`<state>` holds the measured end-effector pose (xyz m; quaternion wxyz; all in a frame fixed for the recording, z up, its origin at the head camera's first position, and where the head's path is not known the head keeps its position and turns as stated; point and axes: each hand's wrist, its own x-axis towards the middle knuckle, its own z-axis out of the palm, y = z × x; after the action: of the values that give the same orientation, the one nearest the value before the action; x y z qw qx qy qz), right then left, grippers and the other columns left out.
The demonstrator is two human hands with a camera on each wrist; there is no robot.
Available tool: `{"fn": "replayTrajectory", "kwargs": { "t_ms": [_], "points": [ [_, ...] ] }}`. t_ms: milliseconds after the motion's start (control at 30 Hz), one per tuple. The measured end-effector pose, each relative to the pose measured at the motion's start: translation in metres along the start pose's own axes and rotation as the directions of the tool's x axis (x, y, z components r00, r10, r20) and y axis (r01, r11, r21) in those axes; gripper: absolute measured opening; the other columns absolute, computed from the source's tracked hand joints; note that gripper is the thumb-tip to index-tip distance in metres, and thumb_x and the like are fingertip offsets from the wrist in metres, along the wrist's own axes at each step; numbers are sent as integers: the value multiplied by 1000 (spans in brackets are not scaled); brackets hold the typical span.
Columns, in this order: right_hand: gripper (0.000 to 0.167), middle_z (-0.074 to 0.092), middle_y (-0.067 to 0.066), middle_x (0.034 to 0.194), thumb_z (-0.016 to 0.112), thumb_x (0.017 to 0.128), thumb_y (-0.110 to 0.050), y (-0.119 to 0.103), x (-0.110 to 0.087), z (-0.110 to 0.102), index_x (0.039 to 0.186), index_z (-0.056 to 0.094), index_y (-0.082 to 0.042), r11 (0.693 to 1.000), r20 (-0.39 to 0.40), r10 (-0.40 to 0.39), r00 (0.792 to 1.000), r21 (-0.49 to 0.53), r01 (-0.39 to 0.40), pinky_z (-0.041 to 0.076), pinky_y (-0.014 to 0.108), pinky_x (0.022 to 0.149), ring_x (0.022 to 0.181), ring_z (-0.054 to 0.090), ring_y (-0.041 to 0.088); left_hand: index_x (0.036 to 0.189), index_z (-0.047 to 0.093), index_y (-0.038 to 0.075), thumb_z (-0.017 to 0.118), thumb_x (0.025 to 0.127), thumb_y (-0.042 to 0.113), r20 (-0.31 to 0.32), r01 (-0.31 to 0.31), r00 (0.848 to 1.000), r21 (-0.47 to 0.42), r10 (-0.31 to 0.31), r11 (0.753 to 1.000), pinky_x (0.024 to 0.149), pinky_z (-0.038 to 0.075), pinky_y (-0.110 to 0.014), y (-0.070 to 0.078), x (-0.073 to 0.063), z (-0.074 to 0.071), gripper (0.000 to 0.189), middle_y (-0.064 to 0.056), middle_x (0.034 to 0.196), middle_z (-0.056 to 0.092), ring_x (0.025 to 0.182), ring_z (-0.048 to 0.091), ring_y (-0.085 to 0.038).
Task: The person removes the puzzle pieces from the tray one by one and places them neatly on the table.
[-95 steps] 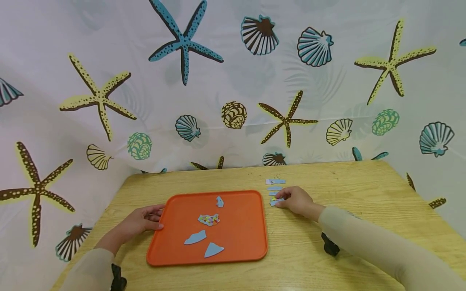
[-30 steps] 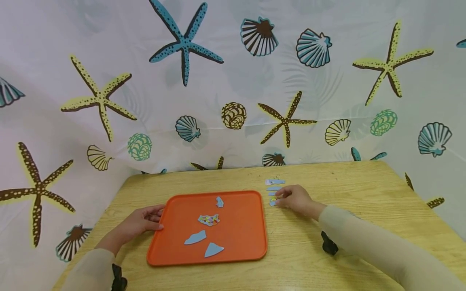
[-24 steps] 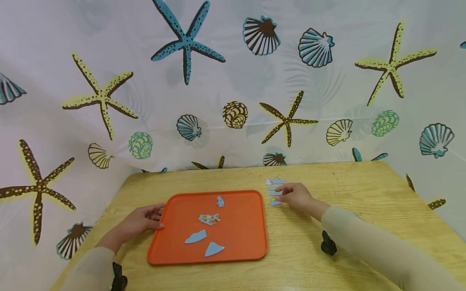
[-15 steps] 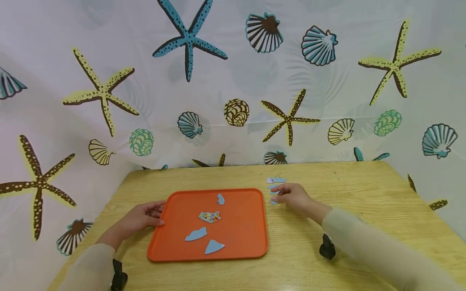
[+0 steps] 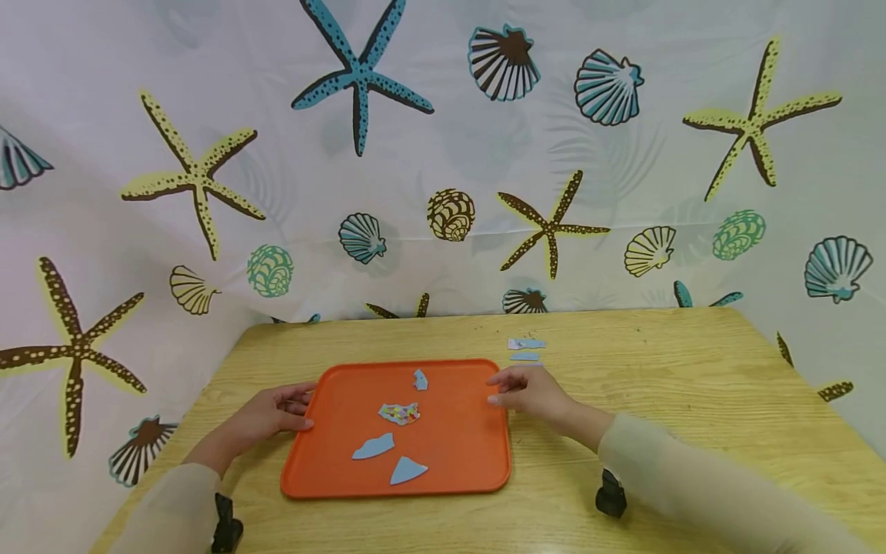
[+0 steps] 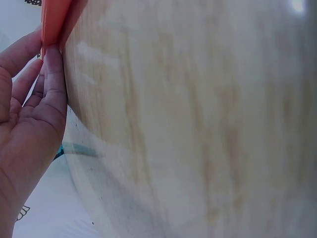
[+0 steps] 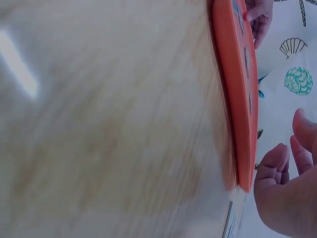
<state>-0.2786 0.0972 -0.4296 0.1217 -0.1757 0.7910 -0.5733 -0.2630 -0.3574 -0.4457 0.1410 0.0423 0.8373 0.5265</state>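
My left hand point(image 5: 266, 419) holds the orange tray point(image 5: 394, 495) by its left rim; in the left wrist view thumb and fingers point(image 6: 56, 82) sit on either side of the edge. My right hand point(image 5: 536, 396) hovers over the tray's right rim, fingers loosely bent and apart with nothing between them. On the tray lie a colourful patterned jigsaw-like piece point(image 5: 399, 414), a wavy light-blue piece point(image 5: 374, 446), a triangular light-blue piece point(image 5: 408, 470) and a small light-blue piece point(image 5: 421, 380).
Thin light-blue strips point(image 5: 527, 344) lie in a row on the wooden table point(image 5: 657, 369), beyond my right hand, which hides the nearer ones. A white cloth point(image 5: 415, 161) printed with starfish and shells hangs behind the table and along both sides.
My right hand has left the row of light-blue pieces on the table and moved left over the tray's right rim. The left hand and the pieces on the tray stay put.
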Motion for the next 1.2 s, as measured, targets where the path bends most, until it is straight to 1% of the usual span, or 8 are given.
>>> {"fn": "replayTrajectory", "kwargs": {
  "t_ms": [133,300,500,700,767,933,1067,1200],
  "points": [
    [32,60,5,90,74,87,-8,-1,-2,11,115,67,6,1000,13,-31,999,0,31,48,29,67,77,54,15,148,31,-8,75,86,8,5,-10,1000,-1,10,1000,81,52,-29,-1,0,0,77,-23,130,49,106,51,-28],
    [30,60,5,89,75,85,-9,-3,-4,25,112,69,4,997,39,-69,997,-19,70,47,27,65,77,54,17,148,31,-8,74,86,7,9,-11,1000,-10,11,1000,81,52,-29,-1,0,-1,77,-23,131,48,106,51,-28],
    [29,61,8,90,76,84,-7,-8,-7,43,111,70,3,996,121,-84,989,-12,86,46,26,65,76,54,17,147,32,-7,74,86,8,8,-12,1000,-10,12,1000,81,52,-29,1,0,-1,76,-23,131,48,106,51,-27],
    [30,62,13,92,75,84,-3,-12,-9,59,112,69,4,996,204,-86,975,1,88,46,24,64,76,55,16,147,32,-8,75,85,8,4,-14,1000,-7,14,1000,81,52,-29,0,-1,0,76,-22,130,49,105,52,-26],
    [30,64,14,93,76,83,-4,-13,-9,64,111,70,3,995,221,-89,971,-16,95,47,24,64,76,55,16,147,33,-8,75,85,8,2,-17,1000,-7,17,1000,80,52,-28,0,-1,0,76,-22,129,49,105,52,-26],
    [29,66,10,93,78,82,-7,-17,-6,75,110,72,-2,996,251,-56,966,-58,73,48,24,65,78,57,16,146,33,-8,75,85,7,2,-20,1000,-15,20,1000,81,52,-28,0,0,0,76,-22,129,49,104,53,-25],
    [29,66,6,93,79,80,-5,-20,-4,84,108,73,-5,996,273,-32,962,-66,52,50,25,65,80,59,16,147,33,-8,75,85,7,2,-14,1000,-19,14,1000,81,52,-29,0,-1,0,76,-22,129,49,104,52,-25],
    [29,65,6,93,79,80,-3,-27,-5,90,108,72,-6,994,306,-36,951,-89,66,48,23,64,78,58,15,147,33,-8,74,86,7,1,-11,1000,-24,11,1000,81,52,-29,1,-1,0,75,-22,129,49,104,52,-25]
  ]
}}
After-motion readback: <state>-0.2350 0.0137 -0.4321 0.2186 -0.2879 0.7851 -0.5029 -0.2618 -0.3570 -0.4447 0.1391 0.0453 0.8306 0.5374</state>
